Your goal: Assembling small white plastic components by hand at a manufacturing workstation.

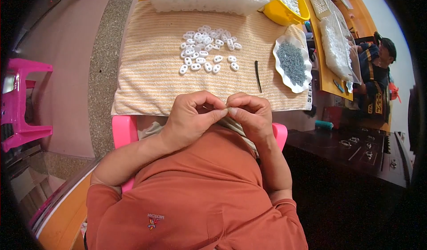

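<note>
1 bare left hand [195,114], 1 bare right hand [252,113]: tips pinched narrow together, contents indiscernible | white oval 2-hole plastic pieces [203,54]: ahead, on orange-striped cloth towel [153,63], presumably spread for easy picking

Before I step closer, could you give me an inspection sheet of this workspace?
Surface: striped towel, slightly rumpled.
Job's things: loose white two-holed pieces; small grey pieces in a white scalloped dish.
Clutter: a thin black strip between the white pieces and the dish.
Hands: left hand and right hand meet at pinched fingertips; anything between them is too small to identify.
Cables: nothing clearly seen.
Surroundings: clear bin and yellow basin at the far side; pink stool left; another person right.
</note>
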`<act>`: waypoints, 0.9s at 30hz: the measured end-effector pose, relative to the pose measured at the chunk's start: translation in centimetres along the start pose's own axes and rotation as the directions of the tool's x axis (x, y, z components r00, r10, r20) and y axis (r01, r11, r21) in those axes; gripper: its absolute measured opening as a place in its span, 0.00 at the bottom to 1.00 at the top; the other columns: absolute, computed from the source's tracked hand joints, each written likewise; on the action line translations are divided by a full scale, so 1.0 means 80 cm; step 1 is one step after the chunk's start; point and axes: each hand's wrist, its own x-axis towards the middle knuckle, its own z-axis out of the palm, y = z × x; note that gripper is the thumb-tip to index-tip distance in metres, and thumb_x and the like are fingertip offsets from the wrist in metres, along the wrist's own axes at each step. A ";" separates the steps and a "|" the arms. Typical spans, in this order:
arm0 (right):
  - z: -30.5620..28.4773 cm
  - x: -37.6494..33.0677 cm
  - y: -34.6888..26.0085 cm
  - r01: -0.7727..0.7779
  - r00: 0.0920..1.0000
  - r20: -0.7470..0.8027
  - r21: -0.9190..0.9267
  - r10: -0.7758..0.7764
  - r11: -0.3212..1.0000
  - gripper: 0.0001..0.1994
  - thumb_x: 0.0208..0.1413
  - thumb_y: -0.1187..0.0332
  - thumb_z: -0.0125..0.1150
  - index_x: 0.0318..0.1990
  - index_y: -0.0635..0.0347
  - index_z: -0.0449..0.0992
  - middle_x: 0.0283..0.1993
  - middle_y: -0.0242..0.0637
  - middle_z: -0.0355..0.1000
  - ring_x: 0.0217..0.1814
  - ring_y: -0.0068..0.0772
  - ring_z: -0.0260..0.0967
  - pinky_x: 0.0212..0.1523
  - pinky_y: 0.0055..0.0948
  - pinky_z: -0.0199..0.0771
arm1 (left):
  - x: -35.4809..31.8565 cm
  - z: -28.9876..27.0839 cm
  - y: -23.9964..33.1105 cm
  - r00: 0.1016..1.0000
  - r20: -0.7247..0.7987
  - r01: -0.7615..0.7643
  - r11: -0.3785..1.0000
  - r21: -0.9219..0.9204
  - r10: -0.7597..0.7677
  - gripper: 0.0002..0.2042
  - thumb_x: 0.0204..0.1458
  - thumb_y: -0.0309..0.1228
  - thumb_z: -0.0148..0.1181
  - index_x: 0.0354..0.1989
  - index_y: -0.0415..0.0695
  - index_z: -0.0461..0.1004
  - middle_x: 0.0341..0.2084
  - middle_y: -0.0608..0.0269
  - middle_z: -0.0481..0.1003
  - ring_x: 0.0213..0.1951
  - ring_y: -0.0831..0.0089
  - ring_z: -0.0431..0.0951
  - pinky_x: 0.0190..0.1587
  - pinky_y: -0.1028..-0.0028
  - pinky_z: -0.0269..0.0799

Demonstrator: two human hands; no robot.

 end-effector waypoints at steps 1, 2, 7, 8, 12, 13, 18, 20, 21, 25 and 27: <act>0.000 0.001 0.001 0.008 1.000 0.013 -0.007 -0.008 1.000 0.06 0.49 0.82 0.59 0.35 0.65 0.78 0.38 0.33 0.74 0.39 0.21 0.70 0.41 0.21 0.70 | 0.000 0.000 0.000 1.000 0.000 0.000 1.000 0.000 0.000 0.03 0.49 0.22 0.64 0.31 0.39 0.76 0.28 0.69 0.76 0.32 0.84 0.73 0.36 0.82 0.70; 0.000 0.001 0.001 0.008 1.000 0.013 -0.007 -0.008 1.000 0.06 0.49 0.82 0.59 0.35 0.65 0.78 0.38 0.33 0.74 0.39 0.21 0.70 0.41 0.21 0.70 | 0.000 0.000 0.001 1.000 -0.003 0.003 1.000 0.012 -0.003 0.03 0.49 0.22 0.64 0.31 0.38 0.76 0.28 0.69 0.76 0.32 0.84 0.73 0.36 0.82 0.70; -0.003 0.000 -0.001 -0.013 1.000 0.007 0.007 0.013 1.000 0.08 0.47 0.85 0.60 0.36 0.69 0.77 0.39 0.43 0.73 0.42 0.30 0.70 0.45 0.27 0.71 | 0.001 0.000 0.002 1.000 -0.004 0.015 1.000 0.017 -0.015 0.03 0.49 0.21 0.64 0.31 0.38 0.76 0.28 0.70 0.75 0.32 0.84 0.73 0.36 0.82 0.70; -0.003 0.000 -0.002 -0.013 1.000 0.007 0.007 0.013 1.000 0.08 0.47 0.85 0.60 0.36 0.69 0.77 0.39 0.43 0.73 0.42 0.30 0.70 0.45 0.27 0.71 | 0.001 0.000 0.002 1.000 -0.004 0.009 1.000 0.021 -0.009 0.03 0.49 0.21 0.64 0.31 0.38 0.76 0.28 0.70 0.75 0.32 0.84 0.73 0.36 0.82 0.70; -0.003 0.001 -0.003 -0.035 0.999 0.023 0.018 0.035 0.999 0.07 0.48 0.84 0.60 0.36 0.70 0.77 0.39 0.42 0.73 0.40 0.28 0.70 0.42 0.25 0.71 | 0.002 0.000 0.001 1.000 0.005 -0.001 0.999 0.038 0.001 0.03 0.49 0.21 0.63 0.32 0.38 0.76 0.28 0.70 0.75 0.32 0.84 0.73 0.36 0.82 0.70; -0.004 0.002 -0.002 -0.053 0.998 0.023 0.030 0.052 0.998 0.06 0.49 0.83 0.61 0.36 0.70 0.77 0.38 0.41 0.73 0.39 0.27 0.70 0.41 0.24 0.72 | 0.002 0.000 0.001 1.000 0.005 -0.001 0.999 0.038 0.001 0.03 0.49 0.21 0.63 0.32 0.38 0.76 0.28 0.70 0.75 0.32 0.84 0.73 0.36 0.82 0.70; 0.003 0.000 -0.005 -0.063 0.997 -0.032 0.029 0.064 0.998 0.06 0.49 0.82 0.62 0.36 0.69 0.77 0.37 0.40 0.74 0.39 0.25 0.70 0.41 0.23 0.71 | 0.002 0.000 0.002 1.000 -0.002 0.020 0.998 0.056 -0.020 0.03 0.50 0.22 0.63 0.32 0.38 0.76 0.28 0.70 0.76 0.32 0.84 0.73 0.37 0.82 0.70; 0.002 0.000 -0.005 -0.064 0.997 -0.046 0.019 0.065 0.998 0.06 0.49 0.82 0.62 0.36 0.69 0.77 0.37 0.39 0.74 0.39 0.25 0.70 0.41 0.23 0.71 | 0.002 0.000 0.002 1.000 -0.002 0.027 0.999 0.047 -0.027 0.03 0.50 0.22 0.63 0.33 0.38 0.76 0.28 0.70 0.76 0.32 0.84 0.73 0.37 0.82 0.70; 0.000 0.000 -0.003 -0.041 0.998 -0.044 -0.032 0.040 0.999 0.06 0.49 0.82 0.62 0.36 0.69 0.77 0.37 0.39 0.74 0.39 0.25 0.70 0.42 0.23 0.71 | 0.002 0.000 0.001 0.999 -0.003 0.036 0.999 0.039 -0.036 0.04 0.50 0.22 0.63 0.33 0.38 0.76 0.28 0.70 0.76 0.32 0.84 0.73 0.37 0.82 0.70; 0.000 -0.001 -0.002 0.019 0.999 -0.028 -0.129 -0.022 0.991 0.06 0.50 0.82 0.61 0.36 0.70 0.77 0.38 0.38 0.74 0.40 0.25 0.70 0.43 0.23 0.70 | 0.002 0.002 -0.001 0.999 -0.027 0.019 1.000 0.024 -0.019 0.03 0.50 0.23 0.62 0.32 0.37 0.76 0.26 0.67 0.77 0.31 0.84 0.74 0.35 0.81 0.71; 0.003 -0.001 -0.005 0.009 0.999 -0.029 -0.123 -0.013 0.992 0.06 0.50 0.82 0.60 0.36 0.70 0.77 0.38 0.38 0.74 0.40 0.25 0.70 0.43 0.23 0.70 | 0.002 0.001 0.001 0.999 -0.035 -0.011 0.994 0.110 0.015 0.03 0.49 0.22 0.62 0.31 0.37 0.76 0.27 0.65 0.77 0.31 0.82 0.75 0.34 0.81 0.71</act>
